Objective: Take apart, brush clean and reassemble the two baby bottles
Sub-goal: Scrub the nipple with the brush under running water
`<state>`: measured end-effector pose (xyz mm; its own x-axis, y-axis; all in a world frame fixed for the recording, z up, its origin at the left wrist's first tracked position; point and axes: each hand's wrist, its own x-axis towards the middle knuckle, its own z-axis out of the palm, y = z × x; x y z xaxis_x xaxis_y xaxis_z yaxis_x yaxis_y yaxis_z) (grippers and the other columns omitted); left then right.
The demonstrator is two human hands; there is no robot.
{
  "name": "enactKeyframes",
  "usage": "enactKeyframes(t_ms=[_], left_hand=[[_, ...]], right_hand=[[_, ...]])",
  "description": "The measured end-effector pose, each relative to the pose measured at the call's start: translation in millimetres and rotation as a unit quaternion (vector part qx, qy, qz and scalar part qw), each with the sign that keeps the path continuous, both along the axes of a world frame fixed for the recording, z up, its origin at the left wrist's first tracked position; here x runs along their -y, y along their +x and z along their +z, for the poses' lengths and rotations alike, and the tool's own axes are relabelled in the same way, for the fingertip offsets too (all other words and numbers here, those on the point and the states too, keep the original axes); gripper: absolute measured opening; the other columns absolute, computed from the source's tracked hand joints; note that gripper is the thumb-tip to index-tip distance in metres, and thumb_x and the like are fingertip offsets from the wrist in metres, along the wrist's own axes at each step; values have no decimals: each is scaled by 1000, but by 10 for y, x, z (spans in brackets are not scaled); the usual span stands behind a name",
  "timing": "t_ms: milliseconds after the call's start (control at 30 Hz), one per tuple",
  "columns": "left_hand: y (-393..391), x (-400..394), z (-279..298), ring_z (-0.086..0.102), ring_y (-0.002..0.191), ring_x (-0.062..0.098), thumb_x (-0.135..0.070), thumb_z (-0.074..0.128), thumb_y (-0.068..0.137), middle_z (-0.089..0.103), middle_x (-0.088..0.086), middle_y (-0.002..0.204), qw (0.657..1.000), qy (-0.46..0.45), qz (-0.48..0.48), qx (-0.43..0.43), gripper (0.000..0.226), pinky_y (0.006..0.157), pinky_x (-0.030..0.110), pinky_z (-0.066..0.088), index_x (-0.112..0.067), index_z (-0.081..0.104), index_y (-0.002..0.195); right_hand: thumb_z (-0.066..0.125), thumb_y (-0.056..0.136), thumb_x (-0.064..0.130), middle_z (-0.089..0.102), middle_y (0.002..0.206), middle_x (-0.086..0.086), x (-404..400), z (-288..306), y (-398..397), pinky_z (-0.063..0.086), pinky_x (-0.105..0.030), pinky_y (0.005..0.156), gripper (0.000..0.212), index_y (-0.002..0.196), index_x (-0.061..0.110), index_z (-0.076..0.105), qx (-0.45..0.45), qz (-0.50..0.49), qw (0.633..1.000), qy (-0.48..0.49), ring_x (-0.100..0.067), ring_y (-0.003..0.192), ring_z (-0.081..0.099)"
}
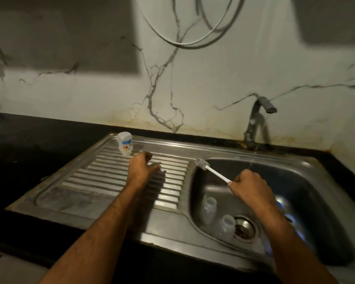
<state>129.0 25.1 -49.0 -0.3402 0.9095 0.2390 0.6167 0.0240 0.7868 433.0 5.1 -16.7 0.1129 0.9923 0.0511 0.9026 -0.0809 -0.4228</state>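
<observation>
Stainless steel forms the sink unit (103, 203), and the task's things are spread over it. One small baby bottle (125, 143) with a printed label is stood on the ribbed drainboard at its far edge, seemingly upside down; whether it has been brushed cannot be told. Two clear bottle bodies (208, 210) (226, 224) are seen without caps or teats in the basin, at its near left, the second just beside the drain strainer (244, 227). From this the taking apart is judged done, while reassembly is not yet begun; teats and rings are not visible anywhere.

A white bottle brush (212, 171) is gripped at its handle end by the right hand (248, 187), fingers curled round it, with the bristle head held over the basin's left rim. The left hand (142, 163) is held over the drainboard near the labelled bottle, fingers loosely curled and nothing held.

A curved tap (256, 119) is mounted behind the basin; a thin stream seems to fall from it, though blur leaves this uncertain. A cable (184, 43) hangs on the marbled wall. Something blue (283, 218) is glimpsed in the basin behind the right forearm, too hidden to name. Nothing is seen blocking the reach to either bottle body.
</observation>
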Motion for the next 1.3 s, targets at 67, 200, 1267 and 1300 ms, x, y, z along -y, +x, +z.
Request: enactKeyframes(t_ms=[67,200,1267,1300], left_hand=[[327,-31,-1,60,114,17,-24,76,86,63,4,125,1000,8,-17,-11,46,95,29,51,-13,58,128],[971,-135,-27,62,109,17,-25,79,83,66,0,118,998,0,-60,24,43,96,36,54,-18,61,122],[3104,-1393,-1201,71,96,19,-19,90,66,76,6,100,951,-223,-188,-98,37,86,30,55,-15,77,100],[3114,-1402,-1214,71,97,18,-18,89,66,76,5,100,952,-220,-186,-106,36,85,29,55,-17,78,101]], right_hand=[[64,90,35,65,75,0,82,28,265,52,-33,61,18,81,19,67,14,-17,1000,0,-20,69,64],[65,88,35,61,75,1,192,30,714,40,-29,55,17,84,18,66,42,-50,998,15,-18,63,55],[64,91,23,63,86,-8,-433,-280,1858,48,-31,73,14,82,13,58,37,-68,996,-47,-25,83,62],[64,92,23,63,86,-8,-431,-278,1853,46,-31,72,14,83,13,59,38,-71,995,-52,-23,81,61]])
